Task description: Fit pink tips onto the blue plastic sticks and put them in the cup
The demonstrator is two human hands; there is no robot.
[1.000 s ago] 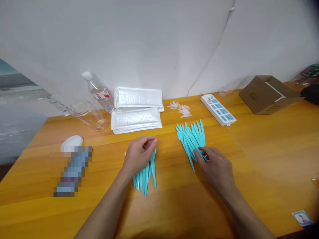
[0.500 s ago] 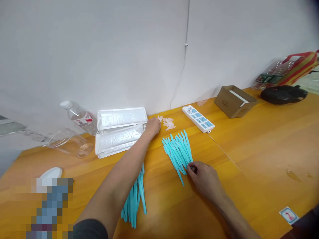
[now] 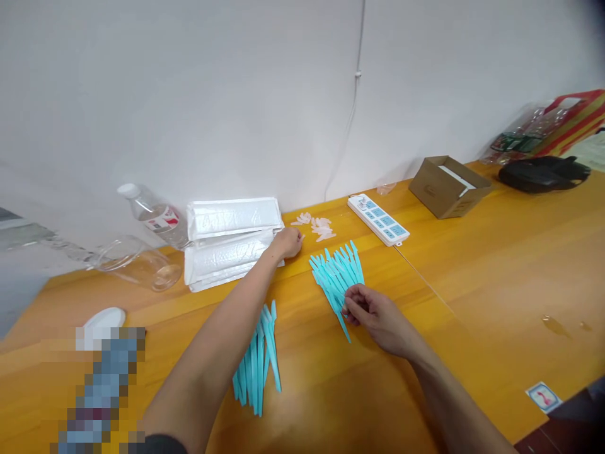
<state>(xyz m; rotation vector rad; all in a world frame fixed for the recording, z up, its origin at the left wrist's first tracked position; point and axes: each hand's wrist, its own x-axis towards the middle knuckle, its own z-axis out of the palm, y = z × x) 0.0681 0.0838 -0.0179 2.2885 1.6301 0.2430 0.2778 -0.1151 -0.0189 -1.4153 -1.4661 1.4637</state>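
Observation:
My left hand [image 3: 288,243] is closed beside the silvery packets, with a small pale sliver showing at its fingertips. Just beyond it, several small translucent plastic caps [image 3: 322,227] lie loose. My right hand [image 3: 375,315] has thumb and fingers bent together over the lower end of a fanned pile of turquoise eyebrow razors [image 3: 333,271]. What lies between those fingertips is partly hidden. Under my left forearm is a second bunch of turquoise razors [image 3: 258,372], partly covered by the arm.
Silvery padded packets [image 3: 234,217] lie by the wall. To their left are a plastic bottle [image 3: 163,221], a clear jar [image 3: 137,268] and a white lid [image 3: 106,318]. A power strip [image 3: 378,221], cardboard box [image 3: 442,192] and black object [image 3: 543,174] stand to the right.
My left hand has drawn slightly back from the caps, and a pale sliver shows at its fingertips. My right hand has shifted left and up over the razors' lower ends.

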